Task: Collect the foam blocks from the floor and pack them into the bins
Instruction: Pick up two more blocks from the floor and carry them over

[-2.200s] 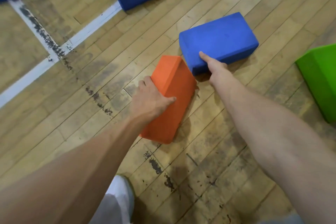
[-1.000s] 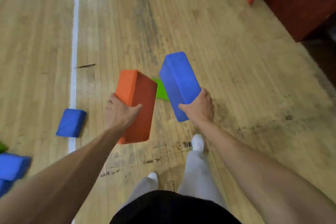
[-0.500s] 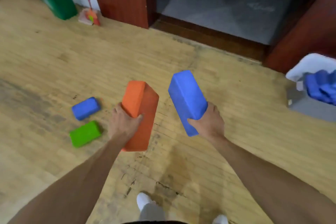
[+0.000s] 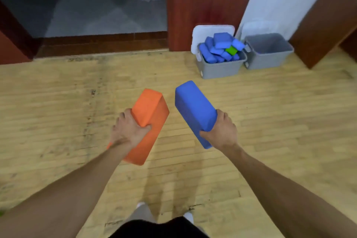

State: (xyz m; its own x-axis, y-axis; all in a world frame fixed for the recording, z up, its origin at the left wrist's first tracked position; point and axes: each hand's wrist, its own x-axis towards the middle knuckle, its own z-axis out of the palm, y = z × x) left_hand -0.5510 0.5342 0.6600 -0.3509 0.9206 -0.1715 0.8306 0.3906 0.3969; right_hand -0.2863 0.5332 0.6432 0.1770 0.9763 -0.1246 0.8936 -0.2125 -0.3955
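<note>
My left hand [image 4: 128, 131] grips an orange foam block [image 4: 149, 121], held in the air and tilted, above the wooden floor. My right hand [image 4: 222, 131] grips a blue foam block [image 4: 194, 109], also tilted. Ahead and to the right stand two grey bins side by side. The left bin [image 4: 220, 68] is heaped with several blue blocks and one green block [image 4: 231, 50]. The right bin [image 4: 268, 60] looks almost empty; its inside is only partly visible.
White lids [image 4: 197, 35] lean behind the bins against a white wall. A red-brown wooden pillar [image 4: 202, 6] stands left of the bins, a dark doorway [image 4: 87, 6] further left. A brown cabinet [image 4: 324, 25] is at the right. My legs and shoes [image 4: 188, 215] are below.
I picked both blocks off the floor, stood up and turned right. The loose blocks on the floor left the view and both bins came into view ahead.
</note>
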